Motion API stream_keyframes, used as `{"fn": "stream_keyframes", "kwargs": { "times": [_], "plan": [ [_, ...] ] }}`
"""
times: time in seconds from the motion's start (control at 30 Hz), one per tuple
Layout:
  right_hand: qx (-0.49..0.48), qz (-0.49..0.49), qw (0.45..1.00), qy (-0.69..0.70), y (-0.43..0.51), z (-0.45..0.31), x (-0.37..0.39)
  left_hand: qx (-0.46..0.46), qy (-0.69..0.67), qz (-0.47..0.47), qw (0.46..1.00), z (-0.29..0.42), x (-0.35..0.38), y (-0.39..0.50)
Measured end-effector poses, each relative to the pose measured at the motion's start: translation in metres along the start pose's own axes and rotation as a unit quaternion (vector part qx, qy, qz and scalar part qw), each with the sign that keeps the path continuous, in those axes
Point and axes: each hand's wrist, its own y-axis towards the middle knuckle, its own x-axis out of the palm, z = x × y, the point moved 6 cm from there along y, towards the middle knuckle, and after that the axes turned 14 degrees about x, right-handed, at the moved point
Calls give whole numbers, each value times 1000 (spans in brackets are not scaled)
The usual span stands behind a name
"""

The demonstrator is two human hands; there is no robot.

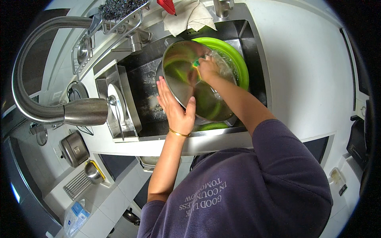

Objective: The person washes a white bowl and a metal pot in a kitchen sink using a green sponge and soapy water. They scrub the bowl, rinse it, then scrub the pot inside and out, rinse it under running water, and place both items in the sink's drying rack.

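Note:
A large stainless steel pot (208, 101) is tilted over a bright green plastic basin (243, 64) in the dark sink, its open mouth facing up. With fingers spread, my left hand (176, 108) presses flat on the outer side of the pot near its rim. Inside the pot, my right hand (208, 67) grips a green and yellow sponge (196, 63). Clear water shows in the basin around the pot, beside my right hand. The fingertips of my right hand are partly hidden by the sponge.
A curved metal faucet (86, 111) reaches over a steel tray (134, 119) holding a white plate (115, 98) and a ladle. Behind the sink lie a beige cloth (189, 17) and a wire rack (111, 44) with a steel scourer (119, 9). White countertop (303, 74) extends right.

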Motion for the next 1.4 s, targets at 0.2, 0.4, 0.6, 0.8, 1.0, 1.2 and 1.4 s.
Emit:
{"fn": "stream_keyframes", "kwargs": {
  "times": [0.2,0.4,0.6,0.8,1.0,1.2,1.4],
  "plan": [
    [-39,-127,980,-146,-40,44,4,-4,14,-1,1000,1,1,-1],
    [-184,-345,908,-151,-100,36,-13,-6,16,-8,1000,1,2,1],
    [-280,-367,882,101,-132,-2,-40,4,25,-9,1000,-1,3,1],
    [-365,-155,886,242,-126,-48,-37,-1,13,-3,1000,-3,2,-2],
    [-268,-14,945,186,-62,-33,-24,-6,4,-15,1000,-6,3,-6],
    [-163,50,983,66,-40,5,-21,84,83,-52,992,22,0,-8],
    [-80,-18,995,-56,-11,29,-22,285,199,-388,853,42,45,-47]
  ]
}}
